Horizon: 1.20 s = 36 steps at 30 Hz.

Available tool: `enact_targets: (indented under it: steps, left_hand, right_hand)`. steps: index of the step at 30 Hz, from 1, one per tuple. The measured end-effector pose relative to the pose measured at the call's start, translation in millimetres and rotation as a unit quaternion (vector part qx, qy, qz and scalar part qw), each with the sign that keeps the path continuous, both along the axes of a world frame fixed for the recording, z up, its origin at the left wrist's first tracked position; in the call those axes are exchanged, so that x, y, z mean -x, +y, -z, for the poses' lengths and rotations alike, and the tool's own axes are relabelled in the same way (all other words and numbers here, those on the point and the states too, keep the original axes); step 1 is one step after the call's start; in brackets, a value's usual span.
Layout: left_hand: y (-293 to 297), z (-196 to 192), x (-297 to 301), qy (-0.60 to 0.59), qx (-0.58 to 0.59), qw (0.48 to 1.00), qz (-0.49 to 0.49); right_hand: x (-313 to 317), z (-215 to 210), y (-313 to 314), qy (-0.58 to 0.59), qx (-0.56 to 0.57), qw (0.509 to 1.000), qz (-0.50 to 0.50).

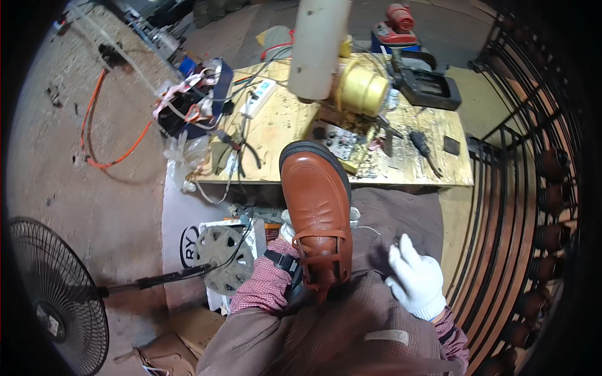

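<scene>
Head view: 1 brown shoe [316,203], toe pointing to the workbench's [269,168] near edge; your gloved left hand [287,230], mostly hidden behind, holds it. Your gloved right hand [416,279]: right of the shoe, fingers loosely apart. On the workbench: 1 white power strip [258,98], left edge; 1 black tray [433,94], far right corner; 1 black tool [421,144], toward the near right corner.

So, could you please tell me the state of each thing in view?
Brown leather shoe: held, toe pointing forward
Left gloved hand: gripping the shoe, mostly hidden
Right gloved hand: open, empty
Pedestal fan: standing, spinning unclear
Dark blue box: open, filled
Black metal rack: loaded
Orange cable: loosely curved
</scene>
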<state>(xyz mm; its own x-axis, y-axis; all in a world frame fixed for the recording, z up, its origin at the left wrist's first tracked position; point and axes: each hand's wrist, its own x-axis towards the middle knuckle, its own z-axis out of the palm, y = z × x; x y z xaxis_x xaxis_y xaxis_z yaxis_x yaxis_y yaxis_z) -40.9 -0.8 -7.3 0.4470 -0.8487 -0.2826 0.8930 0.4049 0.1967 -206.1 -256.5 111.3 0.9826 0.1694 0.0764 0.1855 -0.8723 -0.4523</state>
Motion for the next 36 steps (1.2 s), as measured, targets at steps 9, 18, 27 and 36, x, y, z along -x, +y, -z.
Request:
enact_targets:
  steps: [9, 18, 27, 36]
  left_hand:
    - [-183.9, 48.2, -42.2, -0.104, 0.597, 0.743, 0.283]
    - [-184.4, -109.2, 76.8, -0.494, 0.031, 0.836, 0.235]
    - [-197.8, -84.7, 71.2, -0.475, -0.026, 0.855, 0.207]
    - [-169.4, -64.0, 53.2, -0.363, -0.099, 0.917, 0.136]
  right_hand:
    - [31.5, -37.3, -7.7, -0.151, 0.023, 0.988, -0.025]
    - [189.6, -194.2, -26.8, -0.238, 0.199, 0.906, 0.288]
    - [301.9, -219.3, -209.6, -0.025, 0.324, 0.665, 0.673]
    - [387.0, -223.1, -191.5, 0.093, 0.304, 0.500, 0.806]
